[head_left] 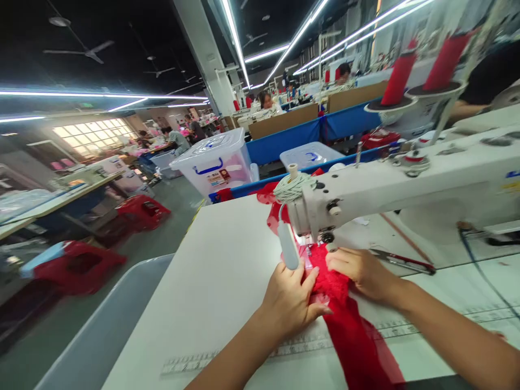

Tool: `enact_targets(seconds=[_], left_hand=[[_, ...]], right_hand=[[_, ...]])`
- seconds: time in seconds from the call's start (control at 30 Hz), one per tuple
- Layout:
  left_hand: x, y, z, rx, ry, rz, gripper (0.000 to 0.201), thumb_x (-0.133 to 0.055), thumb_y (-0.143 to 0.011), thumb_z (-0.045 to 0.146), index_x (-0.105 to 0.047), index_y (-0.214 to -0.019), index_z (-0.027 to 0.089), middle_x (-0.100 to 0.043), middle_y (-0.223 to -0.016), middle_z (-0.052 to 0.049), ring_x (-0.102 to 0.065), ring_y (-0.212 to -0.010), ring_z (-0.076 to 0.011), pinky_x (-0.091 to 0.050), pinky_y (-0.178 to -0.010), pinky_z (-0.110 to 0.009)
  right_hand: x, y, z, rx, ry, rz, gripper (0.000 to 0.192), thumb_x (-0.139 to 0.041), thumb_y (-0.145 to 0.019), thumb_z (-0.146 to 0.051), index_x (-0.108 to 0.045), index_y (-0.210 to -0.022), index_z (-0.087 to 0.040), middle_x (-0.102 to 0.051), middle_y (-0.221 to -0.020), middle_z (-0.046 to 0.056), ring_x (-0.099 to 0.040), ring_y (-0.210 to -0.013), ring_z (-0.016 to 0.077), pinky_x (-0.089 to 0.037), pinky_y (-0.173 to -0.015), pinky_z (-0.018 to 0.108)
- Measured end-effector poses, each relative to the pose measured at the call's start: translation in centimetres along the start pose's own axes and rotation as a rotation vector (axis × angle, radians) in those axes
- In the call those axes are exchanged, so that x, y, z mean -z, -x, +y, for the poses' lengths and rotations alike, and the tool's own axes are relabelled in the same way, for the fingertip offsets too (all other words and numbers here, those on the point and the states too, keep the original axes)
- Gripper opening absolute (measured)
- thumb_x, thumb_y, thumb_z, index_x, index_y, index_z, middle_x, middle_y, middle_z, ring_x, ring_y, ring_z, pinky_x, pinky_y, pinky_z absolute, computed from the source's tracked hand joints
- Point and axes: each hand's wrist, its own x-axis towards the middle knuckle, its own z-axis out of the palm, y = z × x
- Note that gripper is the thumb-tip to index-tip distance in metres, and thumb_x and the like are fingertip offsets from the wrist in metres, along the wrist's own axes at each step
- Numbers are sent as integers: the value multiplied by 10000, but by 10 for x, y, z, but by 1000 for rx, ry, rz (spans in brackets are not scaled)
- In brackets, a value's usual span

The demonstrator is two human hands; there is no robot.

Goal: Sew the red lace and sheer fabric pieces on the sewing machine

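Head view: red fabric [337,295] under needle end of white sewing machine [365,189], tail running down across bench [219,287]. Left hand [289,300] on fabric's left side, thumb and fingers apart; right hand [363,271] at right side, fingers curled, can't tell if clamped.

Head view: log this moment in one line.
left hand: on red fabric | right hand: on red fabric | sewing machine: head above fabric

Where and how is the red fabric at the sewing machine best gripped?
Probably by the long strip of the red fabric, from the near side: it trails toward the wearer, free of the left hand and right hand at the bunched part.
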Motion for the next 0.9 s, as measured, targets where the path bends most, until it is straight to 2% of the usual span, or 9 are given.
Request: enact_targets(seconds=[0.13,0.2,0.37,0.43,0.53,0.77,0.9], left_hand=[[-5,1,-3,31,-67,10,637,-316,-914,676,-691,-1136,211,-694,-1111,-134,-625,-757,-248,-451,-633,-350],[-12,0,-6,13,-105,50,564,-398,-898,652,-693,-1143,239,-695,-1130,-123,-634,-804,-267,-456,-644,-356],[-18,-1,-7,-57,-201,79,536,-472,-873,616,-700,-1150,217,-700,-1134,-143,-642,-836,-296,-447,-648,-372],[-17,0,-6,-58,-212,73,544,-493,-859,634,-704,-1143,221,-702,-1141,-129,-645,-854,-299,-442,-641,-364],[-15,-1,-5,-70,-200,60,597,-496,-847,674,-701,-1148,202,-696,-1162,-128,-646,-870,-298,-438,-634,-357],[-1,-4,4,-16,-91,-46,765,-271,-902,722,-658,-1180,124,-669,-1182,-167,-628,-827,-267,-422,-651,-357],[-4,-2,5,6,-31,-38,821,-237,-881,756,-656,-1144,100,-679,-1056,-182,-602,-768,-247,-407,-664,-354]], right_hand=[[5,-6,-2,-25,132,-76,143,-472,-855,-113,-581,-829,-202,-664,-868,40,-553,-743,173,-395,-627,280],[8,-8,0,-55,171,-102,107,-505,-850,-136,-583,-861,-209,-655,-886,22,-553,-745,159,-393,-631,270],[12,-9,-2,-56,164,-125,84,-553,-812,-143,-568,-826,-225,-654,-980,-9,-560,-783,136,-358,-591,255],[12,-9,-3,-38,159,-136,118,-560,-767,-104,-546,-773,-220,-661,-935,-16,-558,-780,136,-349,-585,255],[9,-9,-1,-43,173,-143,140,-535,-756,-92,-508,-707,-221,-639,-820,-10,-537,-712,144,-319,-548,269],[3,-5,-3,-41,77,-104,128,-477,-817,-103,-538,-788,-211,-631,-841,40,-550,-721,166,-375,-616,271],[0,-1,-1,-16,5,-73,173,-446,-803,-66,-523,-758,-215,-600,-791,38,-510,-673,172,-339,-570,279]])
